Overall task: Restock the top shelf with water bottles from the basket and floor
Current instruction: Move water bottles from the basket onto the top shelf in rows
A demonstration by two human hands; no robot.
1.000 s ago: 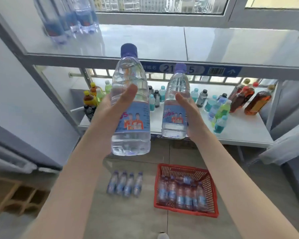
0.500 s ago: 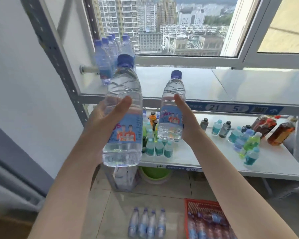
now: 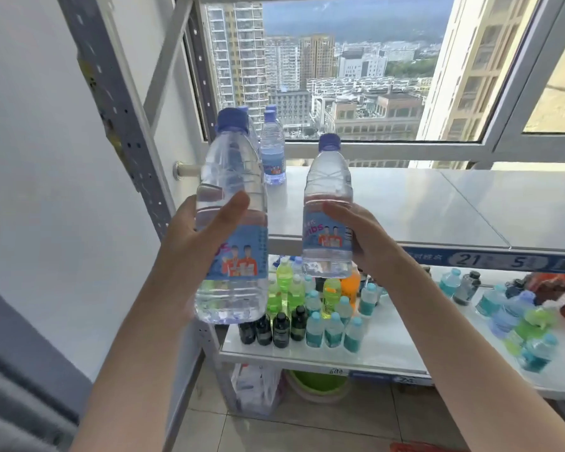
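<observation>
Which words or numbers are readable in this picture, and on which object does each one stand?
"21" and "5": blue strip on the front edge of the top shelf.
"mbs", word cut off: label of the right bottle, in the right hand.
Unreadable: left bottle label, partly covered by the left hand; lower shelf tags, blurred.

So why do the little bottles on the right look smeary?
Head view: the small bottles far right are motion-blurred; the near bottle in the left hand and far bottle in the right hand look sharper; the wide lens tilts the shelf post; daylight brightens the top shelf.
</observation>
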